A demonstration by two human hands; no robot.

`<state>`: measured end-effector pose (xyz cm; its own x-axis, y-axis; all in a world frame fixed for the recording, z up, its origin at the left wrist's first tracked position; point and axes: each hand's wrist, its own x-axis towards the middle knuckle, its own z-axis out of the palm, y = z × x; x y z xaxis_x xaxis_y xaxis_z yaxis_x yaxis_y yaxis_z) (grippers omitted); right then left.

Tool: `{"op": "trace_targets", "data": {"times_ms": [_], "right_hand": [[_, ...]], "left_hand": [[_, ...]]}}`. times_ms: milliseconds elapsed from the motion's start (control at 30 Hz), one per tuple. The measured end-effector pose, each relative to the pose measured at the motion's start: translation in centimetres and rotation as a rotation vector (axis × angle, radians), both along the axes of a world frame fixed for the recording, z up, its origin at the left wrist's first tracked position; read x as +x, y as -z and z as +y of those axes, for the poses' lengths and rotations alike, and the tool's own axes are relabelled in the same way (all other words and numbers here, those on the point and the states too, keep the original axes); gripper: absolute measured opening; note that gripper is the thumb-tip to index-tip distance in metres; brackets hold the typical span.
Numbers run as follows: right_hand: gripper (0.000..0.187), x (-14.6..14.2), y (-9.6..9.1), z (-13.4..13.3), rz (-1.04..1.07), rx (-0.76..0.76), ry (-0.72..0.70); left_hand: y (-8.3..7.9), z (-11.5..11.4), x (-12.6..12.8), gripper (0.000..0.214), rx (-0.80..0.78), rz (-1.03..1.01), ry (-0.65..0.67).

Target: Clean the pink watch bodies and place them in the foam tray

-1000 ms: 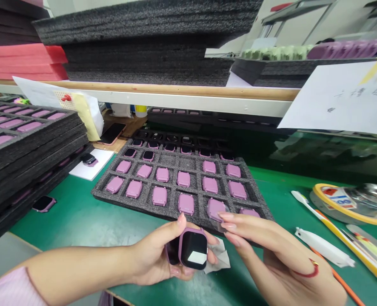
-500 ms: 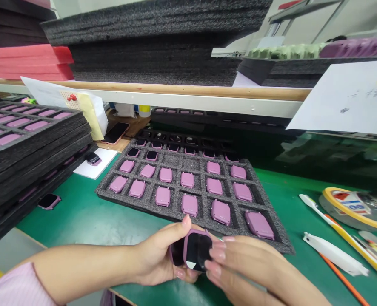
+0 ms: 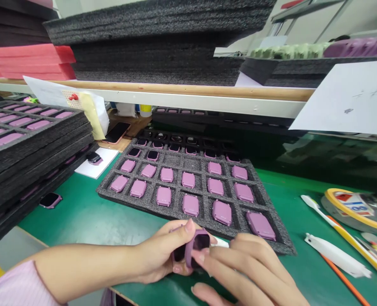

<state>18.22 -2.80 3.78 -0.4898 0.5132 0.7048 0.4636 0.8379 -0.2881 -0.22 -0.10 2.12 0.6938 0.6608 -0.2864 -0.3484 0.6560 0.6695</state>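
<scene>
In front of the tray, my left hand [image 3: 172,250] is closed around two purple-framed smartwatch bodies without straps. The nearer smartwatch [image 3: 201,242] stands tilted, its dark screen turned to the right. Behind the left thumb, the second smartwatch [image 3: 179,253] is partly hidden. My right hand [image 3: 249,267] has its fingers stretched out and apart, a fingertip touching the nearer watch's screen. A small white thing [image 3: 221,242] shows behind the right fingers; I cannot tell what it is. Just beyond lies a black foam tray [image 3: 204,219] with purple watch bodies, most face down, some with dark screens up.
Foam trays [image 3: 48,140] are stacked at left, near a loose smartwatch [image 3: 50,200] and another on white paper [image 3: 95,170]. A phone [image 3: 117,132] lies behind. At right are a toothbrush [image 3: 332,223], a white tube [image 3: 338,255] and a tape roll [image 3: 335,208]. A shelf [image 3: 175,95] crosses above.
The nearer watch has turned in my left hand, so its screen shows at a steeper angle. My right fingers have shifted and spread, with the thumb now visible below.
</scene>
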Motion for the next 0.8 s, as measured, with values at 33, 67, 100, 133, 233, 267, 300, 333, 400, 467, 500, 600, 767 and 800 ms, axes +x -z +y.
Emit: {"op": "trace_targets", "data": {"times_ms": [33, 67, 100, 133, 233, 267, 300, 333, 400, 467, 500, 600, 767, 800], "right_hand": [[0.047, -0.2, 0.1, 0.2, 0.027, -0.051, 0.021], [0.052, -0.3, 0.2, 0.4, 0.067, -0.112, 0.037], [0.052, -0.5, 0.4, 0.5, 0.11, -0.172, 0.04], [0.05, -0.7, 0.6, 0.6, 0.134, -0.227, 0.031], [0.047, -0.7, 0.7, 0.7, 0.169, -0.275, -0.002], [0.049, -0.7, 0.7, 0.8, 0.173, -0.266, 0.0], [0.05, -0.6, 0.6, 0.9, 0.17, -0.257, 0.004], [0.05, -0.5, 0.5, 0.9, 0.163, -0.249, 0.006], [0.049, -0.4, 0.6, 1.0, 0.152, -0.248, 0.001], [0.047, -0.3, 0.8, 0.9, 0.137, -0.26, -0.01], [0.047, -0.2, 1.0, 0.8, 0.125, -0.261, -0.019], [0.049, 0.2, 1.3, 1.1, 0.071, -0.214, -0.05], [0.039, 0.7, 0.4, 6.0, 0.008, -0.235, 0.097], [0.035, 0.5, 0.2, 7.6, -0.004, -0.271, 0.164]], "left_hand": [[0.1, -0.1, 0.0, 0.058, 0.042, 0.022, 0.001], [0.1, -0.1, 0.1, 0.058, 0.074, 0.042, 0.003], [0.1, -0.2, 0.1, 0.057, 0.094, 0.063, 0.003], [0.1, -0.3, 0.1, 0.057, 0.103, 0.08, -0.002], [-0.1, -0.3, 0.2, 0.059, 0.015, 0.104, -0.039], [-0.1, -0.2, 0.2, 0.06, -0.025, 0.106, -0.041], [-0.2, -0.2, 0.2, 0.06, -0.058, 0.105, -0.037], [-0.2, -0.1, 0.2, 0.059, -0.08, 0.105, -0.029], [-0.4, 0.0, 0.1, 0.056, -0.082, 0.1, -0.009], [-0.6, 0.0, 0.1, 0.056, -0.081, 0.092, -0.003], [-0.6, 0.0, 0.2, 0.056, -0.088, 0.091, -0.004], [-0.8, -0.2, 0.3, 0.059, -0.125, 0.118, -0.035], [-0.8, -0.3, 0.0, 0.061, -0.093, 0.158, -0.054], [-0.8, -0.2, -0.1, 0.06, -0.062, 0.162, -0.028]]}}
